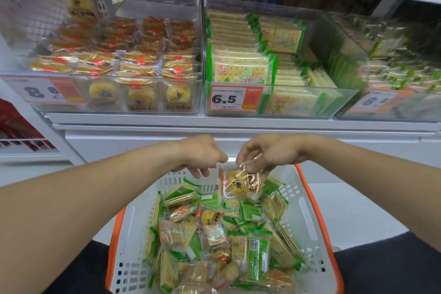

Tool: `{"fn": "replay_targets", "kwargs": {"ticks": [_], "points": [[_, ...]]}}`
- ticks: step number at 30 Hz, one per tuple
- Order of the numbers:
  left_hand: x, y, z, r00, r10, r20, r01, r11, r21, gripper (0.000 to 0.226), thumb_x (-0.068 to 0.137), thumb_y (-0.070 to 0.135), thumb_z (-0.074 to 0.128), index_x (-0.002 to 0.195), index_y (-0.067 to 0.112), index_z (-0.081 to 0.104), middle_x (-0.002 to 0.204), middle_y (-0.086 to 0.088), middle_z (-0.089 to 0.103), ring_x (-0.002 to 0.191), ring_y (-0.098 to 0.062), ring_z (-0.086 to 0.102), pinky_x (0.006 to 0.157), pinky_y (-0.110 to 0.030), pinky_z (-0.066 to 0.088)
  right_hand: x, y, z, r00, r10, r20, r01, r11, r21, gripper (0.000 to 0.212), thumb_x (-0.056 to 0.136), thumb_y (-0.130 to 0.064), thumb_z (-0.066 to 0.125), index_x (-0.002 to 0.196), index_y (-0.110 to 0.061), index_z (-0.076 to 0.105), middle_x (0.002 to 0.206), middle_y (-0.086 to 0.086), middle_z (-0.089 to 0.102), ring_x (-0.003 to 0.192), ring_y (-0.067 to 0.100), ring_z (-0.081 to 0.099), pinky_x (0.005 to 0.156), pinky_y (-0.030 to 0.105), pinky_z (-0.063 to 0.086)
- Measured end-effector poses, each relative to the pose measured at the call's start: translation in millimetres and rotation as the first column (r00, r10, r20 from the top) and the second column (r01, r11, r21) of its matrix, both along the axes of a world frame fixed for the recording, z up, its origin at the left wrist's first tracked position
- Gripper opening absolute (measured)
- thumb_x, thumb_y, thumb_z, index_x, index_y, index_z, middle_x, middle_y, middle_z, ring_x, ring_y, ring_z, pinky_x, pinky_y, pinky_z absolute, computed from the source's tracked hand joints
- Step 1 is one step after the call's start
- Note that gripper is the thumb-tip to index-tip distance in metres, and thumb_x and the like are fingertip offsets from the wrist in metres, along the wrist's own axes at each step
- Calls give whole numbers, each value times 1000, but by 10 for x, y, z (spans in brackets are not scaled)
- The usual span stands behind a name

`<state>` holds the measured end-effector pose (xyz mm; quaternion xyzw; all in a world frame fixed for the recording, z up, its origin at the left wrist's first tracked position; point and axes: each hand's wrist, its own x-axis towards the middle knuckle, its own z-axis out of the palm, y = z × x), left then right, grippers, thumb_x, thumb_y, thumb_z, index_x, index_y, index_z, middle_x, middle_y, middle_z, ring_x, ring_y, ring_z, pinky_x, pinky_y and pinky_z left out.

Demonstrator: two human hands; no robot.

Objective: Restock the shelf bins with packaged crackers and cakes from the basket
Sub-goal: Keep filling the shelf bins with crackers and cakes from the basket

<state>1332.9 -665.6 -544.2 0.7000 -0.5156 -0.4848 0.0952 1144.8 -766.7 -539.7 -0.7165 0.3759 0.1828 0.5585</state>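
Nearest the camera, at the bottom centre of the frame, the white basket (307,219) with an orange rim holds a loose heap of green-wrapped cracker packs (259,254) mixed with clear-wrapped cakes. Just above its far edge, at mid-frame, the right hand (267,154) pinches the top of a cake packet (239,184) in clear wrap, which hangs tilted over the heap. Close beside it, the left hand (202,155) has its fingers curled downward, their tips at the packet's upper left corner; whether they actually grip the wrapper cannot be told. Both bare forearms reach in from the lower corners.

Beyond the hands runs a white shelf (238,126). On it, upper left of the frame, a clear bin (143,112) is stocked with round yellow cakes like the held one. At upper centre, the middle bin (298,112) holds rows of green-edged crackers and carries a price tag (236,98) reading 6.5. A third bin (393,117) at upper right is blurred.
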Motion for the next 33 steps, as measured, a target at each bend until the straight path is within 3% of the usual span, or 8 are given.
{"fn": "replay_targets", "kwargs": {"ticks": [3, 6, 11, 16, 22, 26, 29, 33], "points": [[53, 19, 17, 998, 26, -55, -25, 999, 29, 41, 105, 42, 43, 121, 7, 57, 110, -11, 65, 85, -25, 71, 73, -34, 59, -97, 6, 212, 985, -129, 116, 117, 988, 104, 31, 95, -1, 63, 126, -2, 58, 112, 15, 65, 87, 19, 72, 76, 28, 60], [83, 22, 68, 970, 72, -231, -62, 997, 50, 42, 107, 40, 40, 107, 4, 60, 94, -9, 66, 75, -26, 71, 64, -32, 58, -141, -26, 355, 956, -241, 167, 212, 961, 175, 43, 91, 7, 64, 130, -10, 55, 115, 15, 61, 94, 26, 72, 79, 35, 61], [156, -10, 207, 944, -3, -329, -39, 992, -120, 15, 102, 18, 56, 94, 5, 60, 77, -1, 71, 66, -22, 69, 52, -26, 50, -152, -53, 402, 982, -156, 102, 133, 969, 208, 72, 73, 10, 75, 134, -20, 52, 118, 21, 61, 95, 28, 67, 81, 39, 56], [168, 42, 303, 984, -106, -143, 50, 935, -352, 14, 98, 22, 63, 86, 15, 64, 64, 1, 64, 56, -13, 57, 58, -32, 45, -51, 99, 376, 990, -10, 142, -4, 995, 101, 54, 79, -10, 83, 128, -9, 60, 130, 18, 60, 104, 21, 68, 93, 42, 57], [217, 92, 460, 990, -59, -124, -20, 832, -554, 16, 97, 19, 63, 91, 6, 69, 69, 0, 63, 56, -7, 56, 54, -21, 48, 34, 199, 387, 955, -104, 279, 87, 994, 72, 36, 88, -5, 73, 121, -3, 60, 125, 18, 66, 102, 33, 70, 97, 49, 56], [359, 131, 552, 971, 61, -230, -164, 872, -462, 27, 99, 31, 59, 104, 6, 67, 85, -5, 74, 75, -10, 69, 67, -27, 56, 38, 198, 408, 941, -163, 297, 139, 985, 100, 27, 89, -6, 72, 114, -5, 63, 115, 33, 65, 92, 30, 70, 94, 47, 57], [468, 200, 554, 956, 75, -285, -176, 921, -348, 29, 96, 32, 62, 107, 6, 67, 91, -8, 76, 89, -20, 74, 81, -38, 58, 50, 205, 457, 917, -228, 326, 197, 972, 127, 33, 87, -12, 75, 117, -5, 64, 97, 21, 71, 86, 26, 70, 88, 43, 58], [528, 225, 594, 924, 108, -366, -251, 895, -369, 18, 94, 19, 66, 101, 2, 64, 88, -16, 75, 80, -23, 73, 81, -41, 59, 93, 212, 506, 855, -343, 389, 292, 938, 186, 45, 82, -20, 78, 121, -3, 63, 97, 15, 70, 82, 22, 67, 79, 37, 56]]}}
